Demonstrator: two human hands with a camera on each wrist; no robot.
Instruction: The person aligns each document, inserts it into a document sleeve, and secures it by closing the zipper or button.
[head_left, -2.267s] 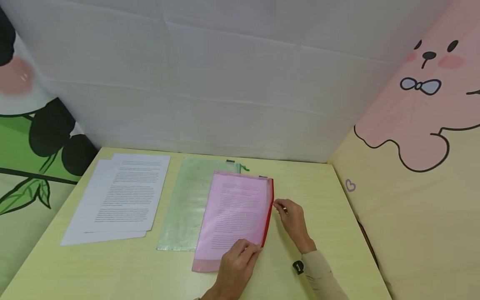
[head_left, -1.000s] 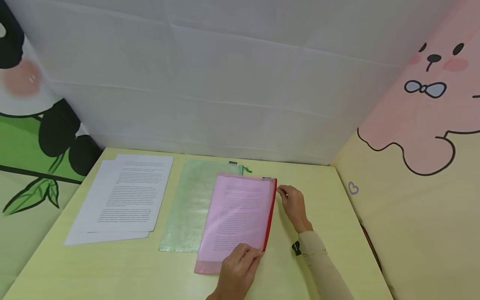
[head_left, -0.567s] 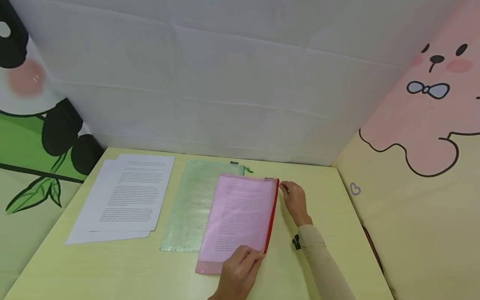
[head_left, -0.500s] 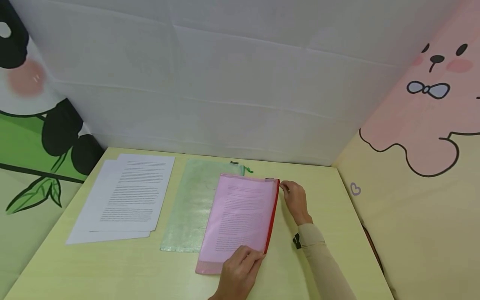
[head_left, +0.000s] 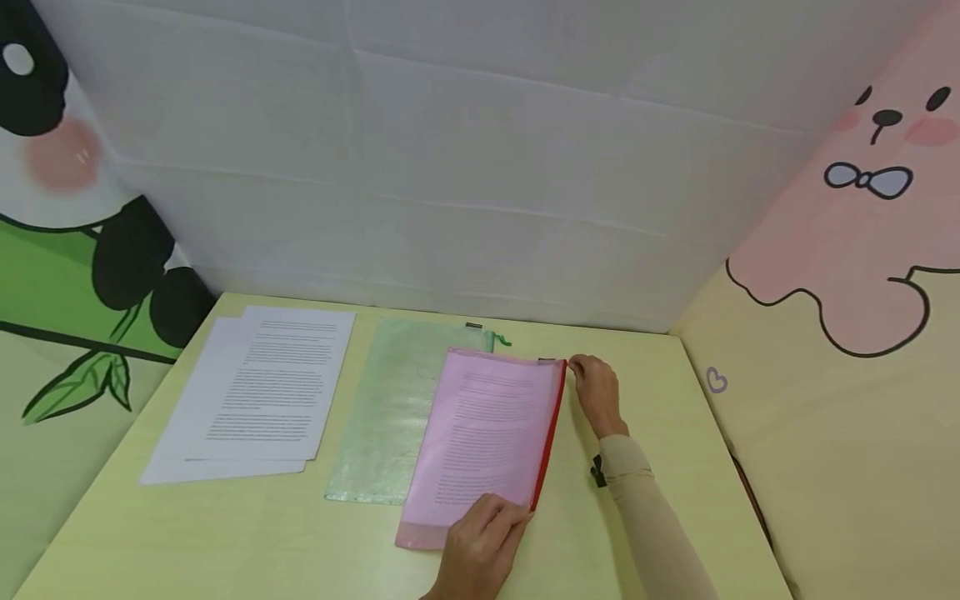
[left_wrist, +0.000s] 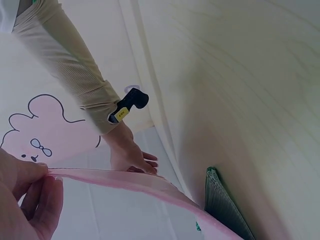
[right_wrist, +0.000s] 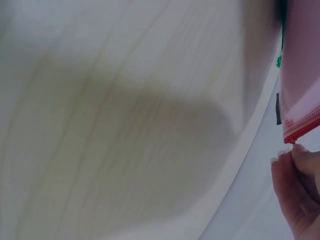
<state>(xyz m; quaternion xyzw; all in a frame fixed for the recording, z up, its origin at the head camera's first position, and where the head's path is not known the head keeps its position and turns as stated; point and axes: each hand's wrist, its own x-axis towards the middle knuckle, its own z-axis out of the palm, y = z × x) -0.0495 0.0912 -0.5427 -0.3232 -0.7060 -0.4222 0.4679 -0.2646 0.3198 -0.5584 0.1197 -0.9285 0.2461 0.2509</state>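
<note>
A pink zip document pouch (head_left: 483, 417) with a printed sheet inside lies tilted over a green pouch (head_left: 375, 417), its red zipper (head_left: 551, 433) running down the right edge. My left hand (head_left: 480, 542) pinches the pouch's near right corner between thumb and fingers. At the far right corner my right hand (head_left: 597, 392) pinches a small zipper pull (right_wrist: 293, 143), seen up close in the right wrist view. From the left wrist view, the pouch's edge appears raised off the table between both hands.
Two overlapping sheets of paper (head_left: 255, 392), the top one printed, lie on the left of the table (head_left: 247, 533). A green cord (head_left: 503, 340) sticks out at the green pouch's far corner. A white wall backdrop (head_left: 450, 167) rises behind the table.
My right hand has moved away from me along the red zipper, from near the middle of the edge to the far corner. The left hand keeps its hold on the near corner.
</note>
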